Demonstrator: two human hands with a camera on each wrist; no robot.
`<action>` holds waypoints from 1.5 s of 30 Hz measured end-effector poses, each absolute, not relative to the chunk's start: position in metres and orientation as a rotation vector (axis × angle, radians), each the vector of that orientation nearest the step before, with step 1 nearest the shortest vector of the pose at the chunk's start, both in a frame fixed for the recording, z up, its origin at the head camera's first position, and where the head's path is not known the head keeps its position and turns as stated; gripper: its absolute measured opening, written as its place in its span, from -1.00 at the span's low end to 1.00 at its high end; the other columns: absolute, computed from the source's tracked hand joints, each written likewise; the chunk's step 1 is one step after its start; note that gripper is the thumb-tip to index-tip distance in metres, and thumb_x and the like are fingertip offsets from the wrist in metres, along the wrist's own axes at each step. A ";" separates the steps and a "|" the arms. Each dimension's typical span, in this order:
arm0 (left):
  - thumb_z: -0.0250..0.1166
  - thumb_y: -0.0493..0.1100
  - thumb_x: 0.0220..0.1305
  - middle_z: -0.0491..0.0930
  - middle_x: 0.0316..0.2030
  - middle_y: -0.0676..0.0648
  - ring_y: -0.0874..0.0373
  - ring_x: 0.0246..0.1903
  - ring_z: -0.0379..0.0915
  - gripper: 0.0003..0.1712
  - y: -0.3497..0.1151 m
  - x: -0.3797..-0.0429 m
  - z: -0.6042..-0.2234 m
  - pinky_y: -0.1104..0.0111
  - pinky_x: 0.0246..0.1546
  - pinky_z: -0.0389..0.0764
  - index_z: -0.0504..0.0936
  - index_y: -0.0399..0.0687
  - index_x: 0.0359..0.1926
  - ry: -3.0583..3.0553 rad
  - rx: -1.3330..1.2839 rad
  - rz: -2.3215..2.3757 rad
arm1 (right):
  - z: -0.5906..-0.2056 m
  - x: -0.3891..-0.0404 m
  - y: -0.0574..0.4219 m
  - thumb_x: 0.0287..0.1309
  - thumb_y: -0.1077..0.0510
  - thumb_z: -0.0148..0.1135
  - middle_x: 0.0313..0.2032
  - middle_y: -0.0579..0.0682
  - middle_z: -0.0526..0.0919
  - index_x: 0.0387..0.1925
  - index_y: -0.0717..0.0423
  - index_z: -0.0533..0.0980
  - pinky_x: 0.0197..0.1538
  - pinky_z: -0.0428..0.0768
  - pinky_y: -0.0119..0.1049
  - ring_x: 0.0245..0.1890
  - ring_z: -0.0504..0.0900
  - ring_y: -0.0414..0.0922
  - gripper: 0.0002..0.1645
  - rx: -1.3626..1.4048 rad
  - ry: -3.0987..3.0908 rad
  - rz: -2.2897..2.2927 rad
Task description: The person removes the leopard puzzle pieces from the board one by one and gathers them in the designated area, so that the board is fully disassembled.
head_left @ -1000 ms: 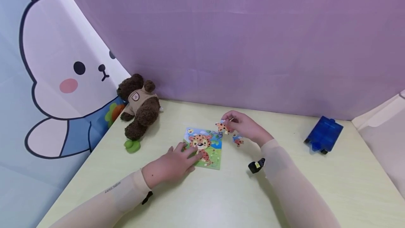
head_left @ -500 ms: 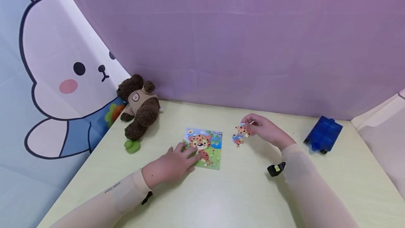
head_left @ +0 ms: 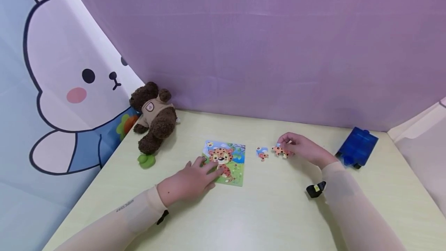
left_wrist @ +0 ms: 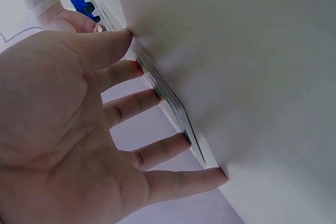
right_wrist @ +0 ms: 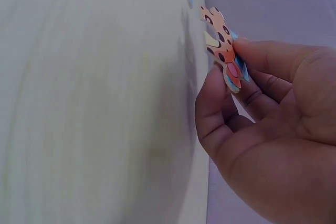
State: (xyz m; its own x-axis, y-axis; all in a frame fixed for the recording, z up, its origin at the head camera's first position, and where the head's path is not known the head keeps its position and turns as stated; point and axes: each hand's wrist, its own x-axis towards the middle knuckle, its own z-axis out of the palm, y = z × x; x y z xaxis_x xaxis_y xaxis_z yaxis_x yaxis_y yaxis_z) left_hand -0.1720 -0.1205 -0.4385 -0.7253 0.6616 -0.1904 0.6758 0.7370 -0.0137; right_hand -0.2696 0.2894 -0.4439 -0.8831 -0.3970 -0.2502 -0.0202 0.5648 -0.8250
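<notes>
Spread fingers of my left hand [head_left: 189,181] rest on the lower left of a square puzzle board [head_left: 237,171] that pictures a spotted leopard cub. In the left wrist view those fingers [left_wrist: 168,150] lie straight along the board's thin edge [left_wrist: 181,114]. To the right, my right hand [head_left: 302,149] pinches an orange, black-spotted puzzle piece [head_left: 280,151] between thumb and fingers. That piece [right_wrist: 223,43] is tilted on edge in the right wrist view, just off the table surface. A second puzzle piece [head_left: 262,153], blue and orange, lies flat between the board and my right hand.
A blue toy vehicle part [head_left: 358,147] with dark wheels lies at the right. At the left back a brown teddy bear [head_left: 157,117] leans by the wall cloth, with a small green toy [head_left: 146,161] in front of it. A purple cloth [head_left: 265,49] hangs behind the table.
My right hand has carried the spotted puzzle piece rightward, from the board's upper right corner to past the loose piece, and lower toward the table. My left hand has stayed on the board.
</notes>
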 end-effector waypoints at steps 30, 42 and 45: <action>0.07 0.11 0.69 0.31 0.58 -0.08 -0.31 0.47 0.29 -0.35 -0.120 -0.173 -0.441 -0.36 0.24 0.65 0.25 0.23 0.67 2.758 1.057 -0.121 | -0.459 -0.274 0.280 0.60 0.18 0.13 -0.10 0.12 0.60 0.11 0.15 0.56 -0.13 0.60 -0.28 -0.21 0.55 -0.05 -0.80 -0.500 2.533 -1.048; 0.09 0.08 0.68 0.31 0.58 -0.09 -0.31 0.46 0.29 -0.35 -0.119 -0.172 -0.437 -0.36 0.23 0.65 0.25 0.21 0.67 2.760 1.065 -0.130 | -0.459 -0.275 0.280 0.60 0.18 0.13 -0.17 0.11 0.64 0.18 0.19 0.54 -0.12 0.63 -0.24 -0.24 0.58 -0.05 -0.73 -0.474 2.531 -1.043; 0.08 0.08 0.68 0.31 0.58 -0.10 -0.31 0.46 0.29 -0.35 -0.120 -0.172 -0.437 -0.35 0.23 0.65 0.25 0.20 0.67 2.755 1.065 -0.132 | -0.457 -0.274 0.280 0.61 0.16 0.13 -0.12 0.12 0.63 0.20 0.18 0.53 -0.10 0.62 -0.22 -0.22 0.57 -0.06 -0.71 -0.476 2.539 -1.043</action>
